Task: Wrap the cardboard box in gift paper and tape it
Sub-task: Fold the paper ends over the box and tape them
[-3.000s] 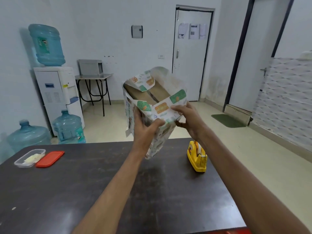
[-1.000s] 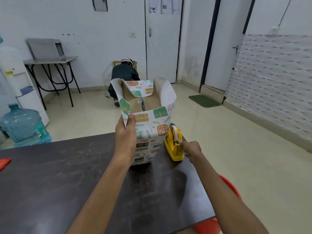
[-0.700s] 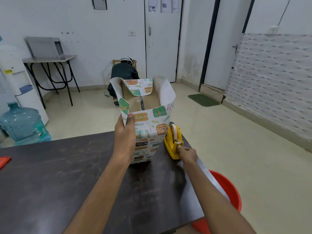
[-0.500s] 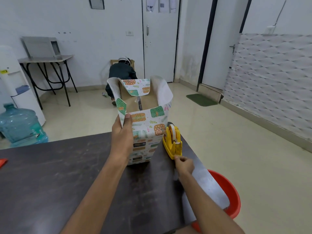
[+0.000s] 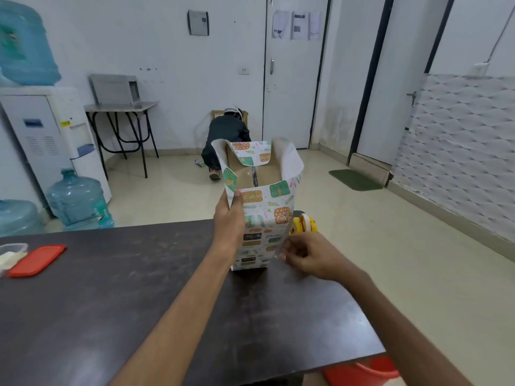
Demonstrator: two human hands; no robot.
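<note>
1 head-worn camera faces forward-down, seemingly close above the table [image 5: 111, 302].

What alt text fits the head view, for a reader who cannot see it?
The left hand grips the top edge of patterned gift paper around an upright brown cardboard box, its top uncovered, on a dark table. The right hand, beside the yellow tape dispenser, seems to pinch a clear tape strip.

Green-and-orange patterned gift paper [image 5: 264, 213], yellow tape dispenser [image 5: 303, 225]

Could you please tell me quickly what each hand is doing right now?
Left hand: gripping the gift paper against the box.
Right hand: pinching what looks like a clear tape strip.
</note>
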